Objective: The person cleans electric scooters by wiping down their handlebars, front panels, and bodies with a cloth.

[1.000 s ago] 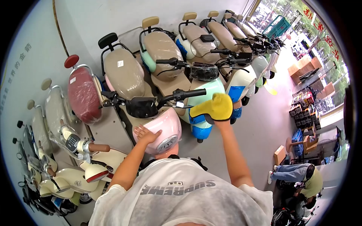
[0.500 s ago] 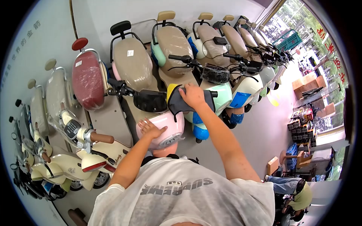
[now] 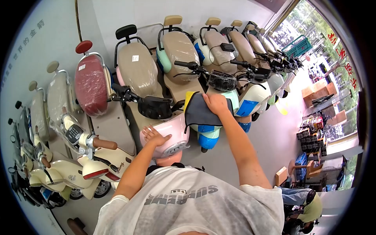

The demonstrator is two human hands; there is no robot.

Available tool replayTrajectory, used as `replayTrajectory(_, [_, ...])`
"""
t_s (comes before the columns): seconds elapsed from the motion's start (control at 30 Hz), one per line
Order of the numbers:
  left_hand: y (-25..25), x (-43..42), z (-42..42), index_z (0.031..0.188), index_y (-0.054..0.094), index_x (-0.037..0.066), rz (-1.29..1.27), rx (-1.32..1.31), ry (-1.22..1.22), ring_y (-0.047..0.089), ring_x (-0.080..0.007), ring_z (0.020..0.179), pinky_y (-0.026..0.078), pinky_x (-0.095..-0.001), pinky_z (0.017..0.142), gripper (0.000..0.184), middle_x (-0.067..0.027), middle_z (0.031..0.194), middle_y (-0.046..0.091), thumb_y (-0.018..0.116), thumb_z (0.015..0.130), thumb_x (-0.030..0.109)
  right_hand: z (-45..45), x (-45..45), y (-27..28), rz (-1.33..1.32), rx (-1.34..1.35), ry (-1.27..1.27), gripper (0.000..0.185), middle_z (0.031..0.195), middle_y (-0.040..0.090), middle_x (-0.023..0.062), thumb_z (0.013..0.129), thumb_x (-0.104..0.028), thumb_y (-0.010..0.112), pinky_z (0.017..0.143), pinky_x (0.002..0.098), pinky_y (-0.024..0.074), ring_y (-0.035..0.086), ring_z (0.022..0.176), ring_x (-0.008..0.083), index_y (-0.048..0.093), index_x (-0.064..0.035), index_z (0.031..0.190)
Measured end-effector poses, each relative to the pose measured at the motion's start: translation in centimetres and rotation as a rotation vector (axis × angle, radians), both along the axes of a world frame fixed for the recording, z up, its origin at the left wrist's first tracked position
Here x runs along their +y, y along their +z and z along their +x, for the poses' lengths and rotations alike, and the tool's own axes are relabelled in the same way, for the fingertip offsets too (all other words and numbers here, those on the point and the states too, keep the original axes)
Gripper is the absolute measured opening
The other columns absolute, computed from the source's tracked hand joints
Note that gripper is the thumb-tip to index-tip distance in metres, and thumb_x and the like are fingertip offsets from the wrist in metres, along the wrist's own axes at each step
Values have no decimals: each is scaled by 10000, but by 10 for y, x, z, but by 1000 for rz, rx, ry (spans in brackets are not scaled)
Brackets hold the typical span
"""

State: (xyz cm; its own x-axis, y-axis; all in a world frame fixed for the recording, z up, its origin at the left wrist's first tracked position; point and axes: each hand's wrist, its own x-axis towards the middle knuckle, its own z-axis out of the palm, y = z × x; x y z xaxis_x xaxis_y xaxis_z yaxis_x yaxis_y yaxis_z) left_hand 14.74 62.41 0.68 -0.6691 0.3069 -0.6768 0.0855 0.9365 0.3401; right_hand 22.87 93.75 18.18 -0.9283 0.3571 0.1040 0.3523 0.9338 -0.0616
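My left hand (image 3: 155, 136) lies with its fingers spread on the pink front panel (image 3: 172, 129) of a scooter. My right hand (image 3: 216, 103) is closed over the upper right edge of a dark grey cloth cover (image 3: 201, 113) with a yellow strip along its left side. This cover hangs over the right end of the pink scooter's handlebar, hiding the grip. Left of it is the black handlebar display (image 3: 155, 107). The fingertips of my right hand are partly hidden against the cloth.
Scooters with beige seats (image 3: 137, 66) and one with a red seat (image 3: 91, 85) stand in a row. A cream scooter (image 3: 105, 162) is at left. Cardboard boxes (image 3: 319, 92) lie at right, and a person (image 3: 309, 201) bends at lower right.
My right hand came from the right with the cloth's yellow side showing; now the grey side shows over the handlebar end. Since the middle frame, hand and cloth have shifted slightly right.
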Motion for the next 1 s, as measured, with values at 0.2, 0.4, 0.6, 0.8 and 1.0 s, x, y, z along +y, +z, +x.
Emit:
replayTrajectory(0.2, [16,-5,0,1507,-257,1,17,-39,-21,-260,-493,1444,-9,-593,1180,1499,-305,1561,-289,667,665,829,-3,0,-8,99,66,-34,470,736,679,188,996,-421,443,648,499,515,660,700,391,706,-86,797])
replayTrajectory(0.4, [24,-2,3,1523,-180,-30,-32,-16,-27,-189,-504,1462,18,-573,1189,1458,-329,1575,-215,640,685,837,3,-2,-23,171,237,-45,423,665,658,170,960,-389,513,627,478,503,647,629,363,672,-80,719])
replayTrajectory(0.6, [15,-3,5,1525,-156,-47,21,44,-6,-195,-527,1450,27,-586,1193,1432,-324,1587,-186,608,704,842,7,6,-25,182,403,1,366,641,612,155,933,-366,564,625,468,486,619,630,357,638,-79,717])
replayTrajectory(0.8, [13,0,5,1513,-205,-26,0,52,-15,-176,-547,1446,37,-594,1194,1414,-306,1594,-188,585,721,839,4,-11,-3,46,394,-5,306,817,651,136,901,-357,615,764,459,481,623,841,336,680,-65,838])
replayTrajectory(1.0, [14,0,0,1514,-154,-40,4,23,-30,-146,-545,1451,46,-593,1191,1396,-317,1593,-156,598,722,830,-8,-49,20,-163,266,159,398,1122,652,135,849,-375,676,992,438,425,558,1124,329,704,-76,1110])
